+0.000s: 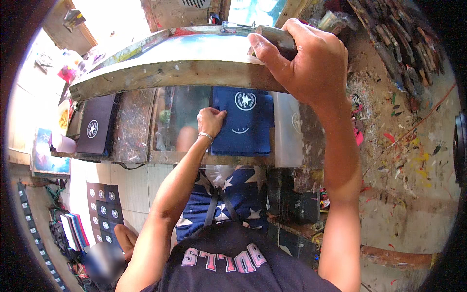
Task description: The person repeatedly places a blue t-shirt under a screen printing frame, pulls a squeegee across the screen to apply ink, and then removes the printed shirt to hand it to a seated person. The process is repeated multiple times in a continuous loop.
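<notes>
Head view: right hand clasps a wooden block while the left meets navy cloth

The right hand (314,61) is closed around a dark wooden block (279,41), its thumb reaching over the near side, at the right end of a wide wooden frame (175,72). That frame spans the far side of the tabletop (132,124), beyond the left hand (211,120).

Navy cloth (243,119) lies on the tabletop in front of the wearer, right of centre, bearing a round white star print (245,100) near its far edge and a partial white arc below. The left hand has its fingers curled at the cloth's left edge; whether they pinch it, I cannot tell.

Just right of the cloth is a pale translucent sheet (287,134). Well to the left, black pieces (97,131) with a similar emblem lie near a pale cup (64,143). Beyond the right arm, long wooden pieces (399,44) sit against a paint-spattered surface (401,146).
</notes>
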Tool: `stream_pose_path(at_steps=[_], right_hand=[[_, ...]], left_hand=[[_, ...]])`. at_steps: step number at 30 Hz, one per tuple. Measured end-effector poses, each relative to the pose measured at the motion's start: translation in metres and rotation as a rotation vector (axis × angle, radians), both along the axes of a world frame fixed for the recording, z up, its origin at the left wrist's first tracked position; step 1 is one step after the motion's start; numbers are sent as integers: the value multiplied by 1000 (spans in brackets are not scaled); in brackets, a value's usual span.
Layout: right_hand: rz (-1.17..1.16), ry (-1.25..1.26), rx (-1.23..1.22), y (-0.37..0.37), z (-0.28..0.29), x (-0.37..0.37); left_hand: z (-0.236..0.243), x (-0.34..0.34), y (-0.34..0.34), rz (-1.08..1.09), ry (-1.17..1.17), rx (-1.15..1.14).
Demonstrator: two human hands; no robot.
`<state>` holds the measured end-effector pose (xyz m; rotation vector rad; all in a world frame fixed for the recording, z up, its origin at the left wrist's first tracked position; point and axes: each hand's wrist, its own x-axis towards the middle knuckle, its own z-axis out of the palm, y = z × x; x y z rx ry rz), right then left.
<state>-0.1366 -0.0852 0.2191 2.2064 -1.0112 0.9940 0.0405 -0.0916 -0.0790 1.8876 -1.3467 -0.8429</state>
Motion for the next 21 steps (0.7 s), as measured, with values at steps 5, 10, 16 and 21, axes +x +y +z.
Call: stream_pose_path(at_steps=[5,10,16,21], right_hand=[[-30,18,-4,-9,9,-2],[-57,18,158,-11,23,-1],[-128,-50,342,-2,39,4],[-168,-55,413,1,41,4]], left_hand=[[16,18,30,-126,107,-224],[34,86,140,-58,894,-9],[2,122,220,308,1267,107],[3,62,255,792,1807,-33]])
